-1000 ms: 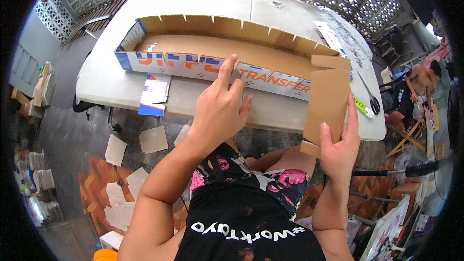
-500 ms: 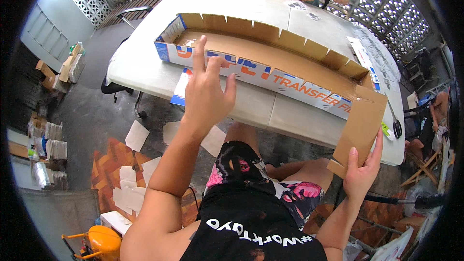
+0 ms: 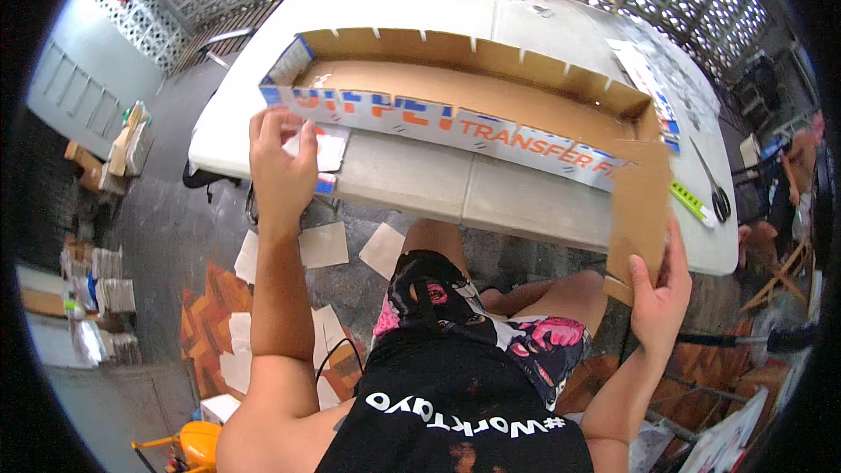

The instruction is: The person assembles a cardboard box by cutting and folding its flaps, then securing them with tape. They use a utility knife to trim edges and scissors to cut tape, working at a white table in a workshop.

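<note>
Left hand shifts to the far-left end of the box

Nearest me, the right hand [image 3: 655, 302] grips a brown cardboard piece [image 3: 639, 210] between thumb and fingers, much as a moment ago; I can't tell whether its top joins the box. The left hand [image 3: 285, 166], which had a finger raised before the front wall, has moved to the left corner, fingers half curled, thumb apart; whether it touches anything, I can't tell. To my eye, the work now has a hand near each end.

Just beyond and between both hands sits the long box [image 3: 438, 123] on the table [image 3: 394, 173]: shallow, open-topped, brown inside, white outside with orange and blue print, its back rim notched.

Right of the right hand lie black-handled scissors [image 3: 720, 203].
</note>
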{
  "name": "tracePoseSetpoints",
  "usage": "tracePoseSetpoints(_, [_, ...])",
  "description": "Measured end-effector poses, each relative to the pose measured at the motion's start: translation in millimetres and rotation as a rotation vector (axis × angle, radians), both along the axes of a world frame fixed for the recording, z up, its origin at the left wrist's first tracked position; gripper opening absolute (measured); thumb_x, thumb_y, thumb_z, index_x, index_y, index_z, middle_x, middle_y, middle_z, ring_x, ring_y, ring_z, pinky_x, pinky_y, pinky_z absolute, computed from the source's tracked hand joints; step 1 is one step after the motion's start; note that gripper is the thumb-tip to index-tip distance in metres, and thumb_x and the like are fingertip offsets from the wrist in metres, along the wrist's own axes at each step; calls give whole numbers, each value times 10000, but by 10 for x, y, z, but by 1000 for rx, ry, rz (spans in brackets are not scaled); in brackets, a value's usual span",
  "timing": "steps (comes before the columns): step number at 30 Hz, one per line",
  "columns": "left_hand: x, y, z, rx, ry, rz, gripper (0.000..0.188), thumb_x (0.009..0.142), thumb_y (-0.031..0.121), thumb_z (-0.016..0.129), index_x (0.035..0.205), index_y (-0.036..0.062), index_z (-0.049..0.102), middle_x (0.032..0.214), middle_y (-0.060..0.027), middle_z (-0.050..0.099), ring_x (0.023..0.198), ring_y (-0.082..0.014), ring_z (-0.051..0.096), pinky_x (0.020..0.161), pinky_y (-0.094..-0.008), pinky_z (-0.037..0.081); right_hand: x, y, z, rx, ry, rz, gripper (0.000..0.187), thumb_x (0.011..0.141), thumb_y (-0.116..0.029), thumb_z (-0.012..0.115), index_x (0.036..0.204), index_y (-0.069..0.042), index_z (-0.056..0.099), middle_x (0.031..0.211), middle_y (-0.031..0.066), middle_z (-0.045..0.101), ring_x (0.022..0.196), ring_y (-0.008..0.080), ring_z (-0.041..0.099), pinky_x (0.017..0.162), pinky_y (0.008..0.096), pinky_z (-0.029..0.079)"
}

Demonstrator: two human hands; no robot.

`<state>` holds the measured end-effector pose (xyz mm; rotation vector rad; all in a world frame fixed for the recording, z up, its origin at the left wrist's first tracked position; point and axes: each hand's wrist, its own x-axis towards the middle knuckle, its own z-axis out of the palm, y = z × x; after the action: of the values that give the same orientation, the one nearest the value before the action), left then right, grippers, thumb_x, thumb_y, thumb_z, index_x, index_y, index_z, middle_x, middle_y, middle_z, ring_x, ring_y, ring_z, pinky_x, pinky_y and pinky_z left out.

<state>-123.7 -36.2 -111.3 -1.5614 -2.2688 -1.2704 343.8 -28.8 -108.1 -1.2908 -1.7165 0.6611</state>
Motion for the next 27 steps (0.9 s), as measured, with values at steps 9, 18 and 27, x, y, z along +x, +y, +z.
tracePoseSetpoints(9, [-478, 282, -273, -425, 337, 22, 454, 817, 339, 792, 1094, 5, 657, 923, -187, 703, 907, -381, 653, 833, -482, 516, -303, 1333, 147, -5, -343, 431, 399, 787, -162, 793, 1158, -31, 728, 1088, 157, 749, 991, 274, 720, 893, 379, 548])
tracePoseSetpoints(18, [-100, -420, 549, -515, 216, -182, 303, 733, 93, 743, 998, -27, 661, 889, -164, 715, 800, -339, 693, 747, -428, 541, -556, 1363, -28, 372, -463, 235, 325, 789, -391, 795, 953, -111, 788, 964, 130, 756, 993, 313, 704, 920, 436, 528])
tracePoseSetpoints(27, [1351, 325, 172, -85, 402, -754, 567, 693, 70, 758, 1243, 51, 625, 1415, -194, 570, 1304, -408, 517, 1109, -498, 405, 92, 2269, 84, 379, -508, -359, 397, 858, -429, 718, 940, -42, 751, 1045, 172, 712, 1035, 376, 664, 911, 469, 529])
